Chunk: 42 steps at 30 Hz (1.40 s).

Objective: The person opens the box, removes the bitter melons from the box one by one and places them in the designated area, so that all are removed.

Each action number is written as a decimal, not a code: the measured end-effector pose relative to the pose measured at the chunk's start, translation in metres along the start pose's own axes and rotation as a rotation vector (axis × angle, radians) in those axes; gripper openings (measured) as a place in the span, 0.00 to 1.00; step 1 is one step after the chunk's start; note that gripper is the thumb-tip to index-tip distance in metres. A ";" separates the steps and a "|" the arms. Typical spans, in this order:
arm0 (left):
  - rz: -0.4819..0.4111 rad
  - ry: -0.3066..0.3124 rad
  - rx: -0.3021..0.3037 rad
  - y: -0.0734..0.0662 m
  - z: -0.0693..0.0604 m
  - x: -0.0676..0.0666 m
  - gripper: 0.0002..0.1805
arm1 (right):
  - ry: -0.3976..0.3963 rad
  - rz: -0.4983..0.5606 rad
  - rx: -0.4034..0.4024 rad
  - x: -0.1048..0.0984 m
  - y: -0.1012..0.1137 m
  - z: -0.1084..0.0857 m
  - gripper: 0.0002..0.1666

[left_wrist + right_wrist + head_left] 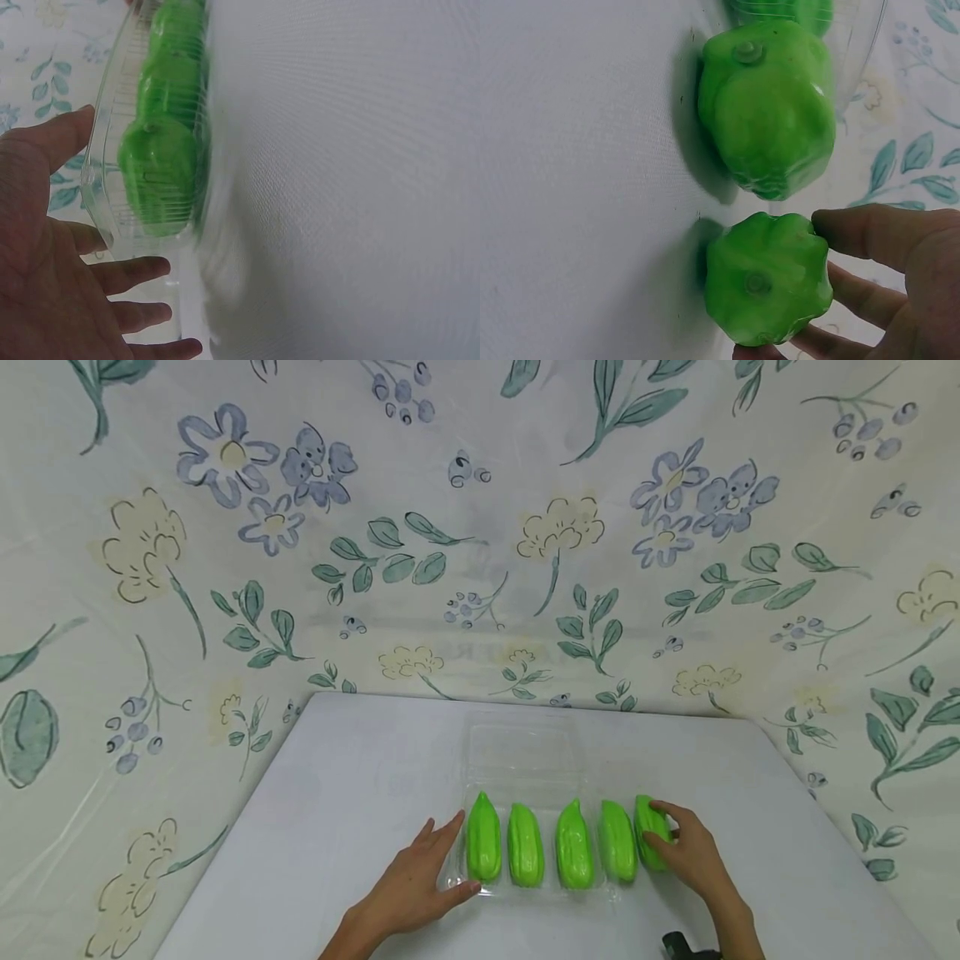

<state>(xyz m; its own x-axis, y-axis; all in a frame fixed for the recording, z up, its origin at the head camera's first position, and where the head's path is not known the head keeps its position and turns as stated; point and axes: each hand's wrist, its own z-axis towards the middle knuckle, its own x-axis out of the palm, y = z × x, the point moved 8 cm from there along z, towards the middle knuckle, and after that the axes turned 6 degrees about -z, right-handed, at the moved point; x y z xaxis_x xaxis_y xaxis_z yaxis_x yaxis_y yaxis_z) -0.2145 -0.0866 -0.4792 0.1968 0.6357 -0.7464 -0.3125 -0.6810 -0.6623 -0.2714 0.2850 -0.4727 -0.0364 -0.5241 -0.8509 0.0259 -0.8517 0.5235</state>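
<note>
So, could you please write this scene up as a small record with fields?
Container: clear rectangular plastic box, lid open
Inside: three glossy green elongated vegetable-like pieces
Outside: fourth green piece, lying on the white table right of the box
Left hand: at the box's left end
Right hand: pinching the fifth green piece, outside the box

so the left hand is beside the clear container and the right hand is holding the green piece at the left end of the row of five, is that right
Not quite: the right hand holds the green piece at the right end, as the head view shows. The left hand is indeed beside the clear container.
</note>
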 end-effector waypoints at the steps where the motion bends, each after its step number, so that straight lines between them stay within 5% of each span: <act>1: 0.000 -0.001 0.001 0.000 0.000 0.000 0.52 | 0.000 -0.002 -0.001 0.000 0.000 0.000 0.33; 21: 0.003 0.004 -0.007 0.000 -0.002 0.000 0.51 | -0.100 -0.017 -0.041 -0.016 0.002 0.000 0.26; 32: 0.017 0.008 -0.016 0.001 0.000 0.001 0.51 | -0.269 -0.018 -0.179 -0.028 0.013 0.004 0.23; 42: 0.011 0.002 -0.002 -0.001 -0.002 0.000 0.51 | -0.217 0.011 -0.219 -0.039 0.046 0.003 0.24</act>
<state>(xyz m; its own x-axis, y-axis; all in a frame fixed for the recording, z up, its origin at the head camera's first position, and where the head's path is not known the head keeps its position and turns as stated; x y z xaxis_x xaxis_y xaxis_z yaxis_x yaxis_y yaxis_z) -0.2120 -0.0868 -0.4789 0.1948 0.6274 -0.7540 -0.3128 -0.6888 -0.6540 -0.2712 0.2660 -0.4154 -0.2465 -0.5415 -0.8038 0.2414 -0.8375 0.4902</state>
